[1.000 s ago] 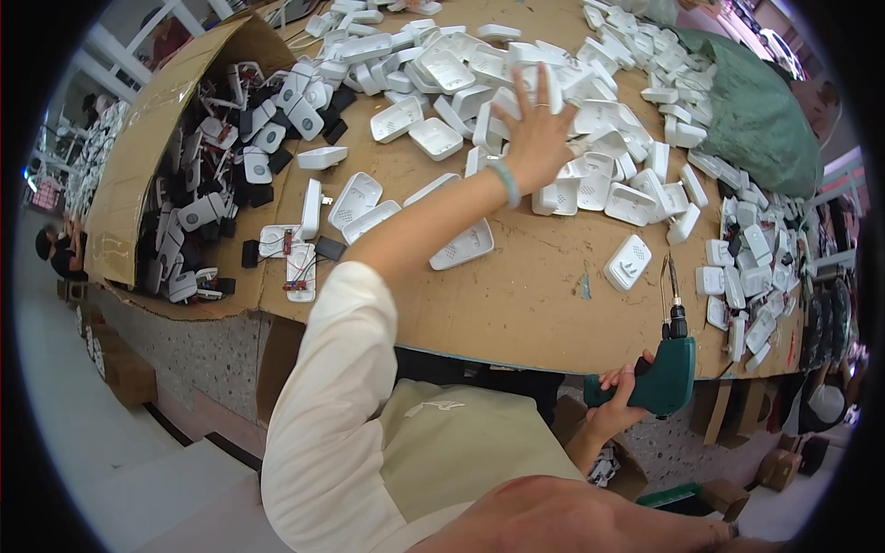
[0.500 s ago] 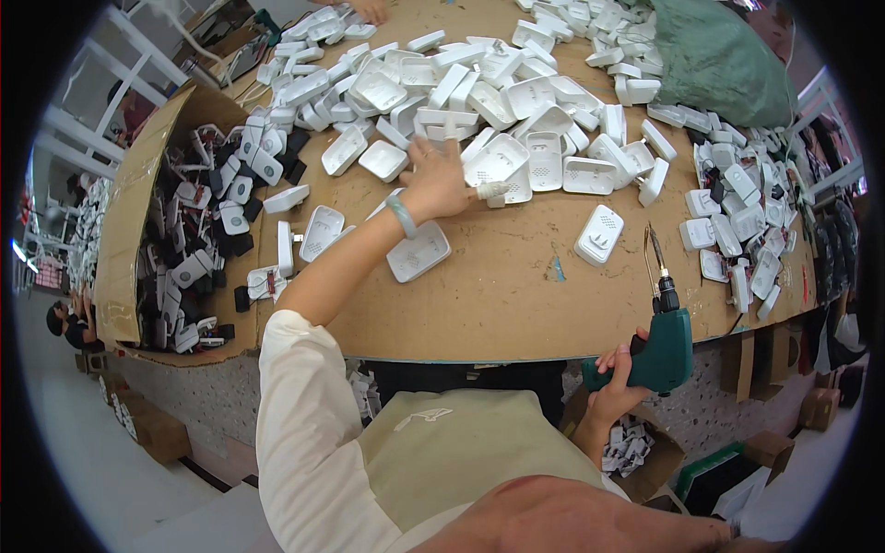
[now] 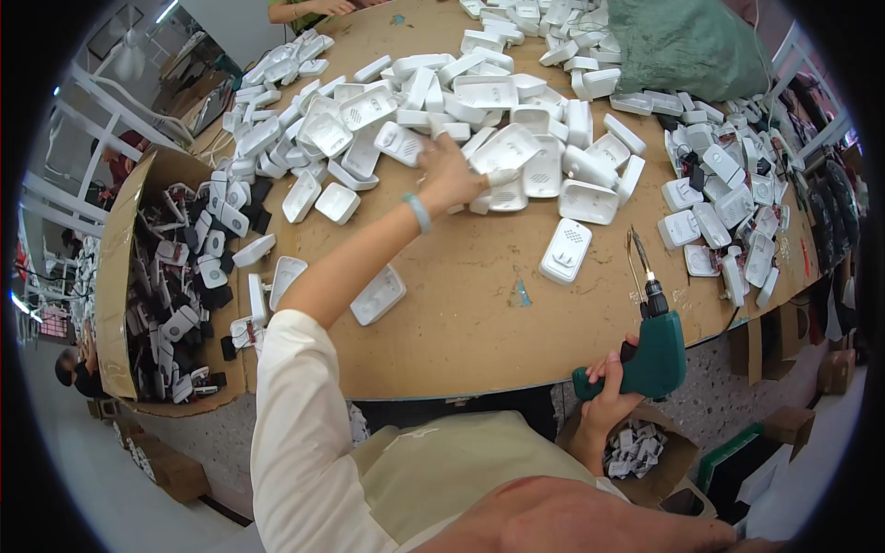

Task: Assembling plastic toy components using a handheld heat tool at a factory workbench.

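A white plastic housing shell (image 3: 502, 152) lies open side up at the near edge of a big heap of similar white shells (image 3: 433, 101) on the wooden table (image 3: 461, 323). The left hand (image 3: 452, 175) reaches over it, fingers (image 3: 493, 178) curled around the shell's near edge and grasping it; a pale green bracelet (image 3: 418, 212) sits on that wrist, and the white sleeve (image 3: 295, 405) runs back toward the lower edge of the view.

The right hand (image 3: 608, 392) is down at the table's near rim, its fingers clenched around the grip of a dark green power screwdriver (image 3: 650, 350), whose bit points up and away over the table top. Just beyond the bit, a single white shell with a small grille (image 3: 565, 250) lies alone on the bare wood, and another flat white shell (image 3: 378, 293) lies beside the left forearm.

To the right, more white shells (image 3: 728, 221) crowd the table edge. A green cloth sack (image 3: 687, 41) rests at the far right of the table. On the left, an open cardboard box (image 3: 115, 295) holds a jumble of black and white parts (image 3: 184, 286). Below the right hand, a smaller carton (image 3: 645, 456) under the table holds white pieces.
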A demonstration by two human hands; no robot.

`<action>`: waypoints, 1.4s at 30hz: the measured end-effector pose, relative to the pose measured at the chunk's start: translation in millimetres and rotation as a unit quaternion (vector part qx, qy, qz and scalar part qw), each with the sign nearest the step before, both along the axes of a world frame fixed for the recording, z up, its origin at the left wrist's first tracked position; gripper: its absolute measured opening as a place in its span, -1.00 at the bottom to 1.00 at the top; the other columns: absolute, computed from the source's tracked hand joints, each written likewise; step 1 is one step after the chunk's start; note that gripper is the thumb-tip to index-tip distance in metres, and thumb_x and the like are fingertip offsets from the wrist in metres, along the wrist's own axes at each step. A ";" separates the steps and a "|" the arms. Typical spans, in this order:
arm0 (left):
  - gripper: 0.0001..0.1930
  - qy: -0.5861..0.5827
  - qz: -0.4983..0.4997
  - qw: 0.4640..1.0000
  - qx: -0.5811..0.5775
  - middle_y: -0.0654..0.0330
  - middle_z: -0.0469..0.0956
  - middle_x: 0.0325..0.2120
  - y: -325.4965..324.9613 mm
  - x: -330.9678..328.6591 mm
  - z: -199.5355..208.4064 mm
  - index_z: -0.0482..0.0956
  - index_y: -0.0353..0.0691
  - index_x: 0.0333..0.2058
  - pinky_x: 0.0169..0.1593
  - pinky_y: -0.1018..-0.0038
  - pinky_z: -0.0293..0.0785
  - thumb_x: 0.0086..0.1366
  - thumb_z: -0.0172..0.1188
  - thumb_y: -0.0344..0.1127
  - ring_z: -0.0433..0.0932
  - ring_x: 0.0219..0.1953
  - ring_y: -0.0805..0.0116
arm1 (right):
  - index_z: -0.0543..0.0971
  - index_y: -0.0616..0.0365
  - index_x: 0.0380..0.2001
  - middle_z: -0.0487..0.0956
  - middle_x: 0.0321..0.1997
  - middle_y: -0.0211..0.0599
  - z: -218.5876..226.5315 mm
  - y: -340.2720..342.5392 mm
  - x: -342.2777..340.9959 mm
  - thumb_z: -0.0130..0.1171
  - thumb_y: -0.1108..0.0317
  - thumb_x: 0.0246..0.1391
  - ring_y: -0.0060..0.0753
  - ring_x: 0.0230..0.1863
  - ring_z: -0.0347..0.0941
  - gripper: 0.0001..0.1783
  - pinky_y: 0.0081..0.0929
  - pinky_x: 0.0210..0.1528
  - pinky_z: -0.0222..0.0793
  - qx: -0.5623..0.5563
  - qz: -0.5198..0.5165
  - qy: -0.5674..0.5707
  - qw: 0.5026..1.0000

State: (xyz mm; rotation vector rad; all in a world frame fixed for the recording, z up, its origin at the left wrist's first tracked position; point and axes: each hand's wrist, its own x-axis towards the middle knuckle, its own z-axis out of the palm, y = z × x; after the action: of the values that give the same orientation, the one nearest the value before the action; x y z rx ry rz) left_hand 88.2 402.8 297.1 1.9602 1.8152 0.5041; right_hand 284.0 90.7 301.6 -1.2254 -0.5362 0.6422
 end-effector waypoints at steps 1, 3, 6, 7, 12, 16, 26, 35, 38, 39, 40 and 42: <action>0.39 -0.017 -0.018 1.000 -0.005 -0.72 -0.18 0.25 16.3 10.3 -5.4 -0.05 -0.72 0.18 0.31 -0.05 0.17 -0.23 0.49 0.41 -0.03 0.32 -0.58 | 0.40 0.33 0.07 0.36 -0.52 -0.38 -0.3 0.9 1.6 0.04 0.60 0.18 -0.62 -0.64 0.23 -0.63 -0.57 -0.52 0.27 0.001 -0.006 0.000 1.000; 0.30 0.038 0.022 0.999 0.020 -0.65 -0.07 0.24 36.4 45.1 -0.3 -0.03 -0.66 0.19 0.28 -0.10 0.21 -0.16 0.51 0.30 0.04 0.30 -0.50 | 0.40 0.33 0.06 0.37 -0.52 -0.38 1.6 1.2 7.0 0.04 0.60 0.17 -0.63 -0.63 0.22 -0.64 -0.59 -0.52 0.26 -0.001 -0.015 -0.010 1.000; 0.19 -0.013 0.026 1.000 0.004 -0.62 -0.02 0.23 82.6 89.1 4.3 -0.01 -0.55 0.22 0.26 -0.19 0.21 -0.11 0.54 0.13 -0.02 0.32 -0.46 | 0.39 0.34 0.04 0.36 -0.51 -0.37 7.4 -0.8 15.7 0.05 0.62 0.16 -0.63 -0.61 0.21 -0.65 -0.63 -0.54 0.24 -0.002 -0.048 -0.015 0.999; 0.17 -0.001 0.036 0.999 -0.008 -0.61 -0.01 0.23 93.0 101.5 10.7 0.00 -0.52 0.23 0.26 -0.19 0.21 -0.10 0.54 0.10 -0.03 0.33 -0.44 | 0.38 0.35 0.03 0.37 -0.51 -0.37 8.1 -1.4 18.3 0.04 0.62 0.15 -0.61 -0.62 0.22 -0.65 -0.62 -0.52 0.24 -0.003 -0.072 -0.017 0.997; 0.14 0.003 0.072 0.997 -0.015 -0.66 0.04 0.18 117.4 97.6 7.9 -0.07 -0.63 0.20 0.25 -0.14 0.20 -0.01 0.49 0.06 -0.05 0.30 -0.47 | 0.37 0.36 0.04 0.33 -0.57 -0.39 -0.6 1.9 31.3 0.03 0.58 0.18 -0.59 -0.63 0.22 -0.65 -0.59 -0.49 0.26 -0.005 -0.093 -0.012 0.996; 0.11 0.000 0.073 0.997 0.000 -0.62 0.06 0.18 116.5 115.8 14.7 -0.05 -0.52 0.25 0.19 -0.26 0.24 0.01 0.46 0.07 -0.04 0.30 -0.46 | 0.36 0.37 0.04 0.32 -0.57 -0.39 12.2 -1.2 33.6 0.02 0.56 0.19 -0.59 -0.63 0.22 -0.66 -0.58 -0.48 0.27 -0.005 -0.096 -0.038 0.995; -0.12 0.215 -0.065 0.967 0.122 -0.50 0.26 0.07 -41.2 -45.0 43.7 0.12 -0.48 0.26 0.02 -0.15 0.42 0.18 0.33 0.00 0.31 0.14 -0.42 | 0.36 0.38 0.05 0.33 -0.54 -0.38 6.2 -20.8 26.2 0.04 0.57 0.19 -0.60 -0.60 0.23 -0.65 -0.56 -0.48 0.28 0.016 -0.062 -0.026 0.998; -0.30 -0.058 -0.135 0.976 0.159 -0.41 0.39 0.05 -7.7 -33.7 -24.0 0.21 -0.65 0.17 0.23 0.07 0.29 0.30 0.18 -0.13 0.38 0.15 -0.25 | 0.35 0.38 0.05 0.33 -0.57 -0.39 23.6 -25.6 -12.7 0.03 0.58 0.19 -0.58 -0.62 0.23 -0.65 -0.56 -0.47 0.30 0.039 -0.009 -0.031 0.999; -0.33 -0.062 -0.127 0.956 0.258 -0.34 0.43 0.02 -10.7 -37.3 0.7 0.26 -0.61 0.13 0.17 0.08 0.34 0.29 0.19 -0.10 0.41 0.11 -0.20 | 0.36 0.38 0.05 0.34 -0.56 -0.39 26.8 -33.4 -19.4 0.04 0.58 0.19 -0.59 -0.62 0.24 -0.65 -0.57 -0.47 0.29 0.055 -0.019 -0.055 0.997; -0.33 -0.064 -0.124 0.956 0.259 -0.34 0.43 0.02 -14.8 -46.9 11.1 0.26 -0.61 0.13 0.17 0.08 0.34 0.29 0.19 -0.10 0.41 0.11 -0.20 | 0.38 0.36 0.04 0.36 -0.53 -0.38 23.5 -37.1 -18.2 0.05 0.58 0.20 -0.60 -0.61 0.24 -0.66 -0.58 -0.48 0.27 0.059 -0.024 -0.050 0.997; -0.32 0.039 -0.015 0.971 0.237 -0.28 0.47 -0.03 -19.9 -67.0 23.8 0.30 -0.55 0.11 0.13 0.07 0.37 0.20 0.26 -0.10 0.41 0.10 -0.18 | 0.39 0.35 0.04 0.38 -0.50 -0.37 22.0 -38.5 -18.0 0.05 0.58 0.21 -0.62 -0.60 0.24 -0.68 -0.60 -0.49 0.26 0.064 -0.030 -0.045 0.996; -0.26 0.200 0.127 0.957 0.164 -0.21 0.52 -0.07 -24.0 -113.3 27.3 0.31 -0.47 0.12 0.08 0.02 0.40 0.11 0.32 -0.05 0.41 0.11 -0.18 | 0.40 0.35 0.04 0.38 -0.50 -0.36 25.5 -39.7 -20.9 0.05 0.58 0.20 -0.62 -0.61 0.24 -0.68 -0.60 -0.50 0.26 0.054 -0.037 -0.047 0.997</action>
State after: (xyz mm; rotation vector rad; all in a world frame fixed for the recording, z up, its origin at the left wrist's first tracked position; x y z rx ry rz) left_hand -25.1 378.8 324.5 2.1780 2.3898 0.5472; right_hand 263.1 51.0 327.0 -1.1719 -0.5947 0.4891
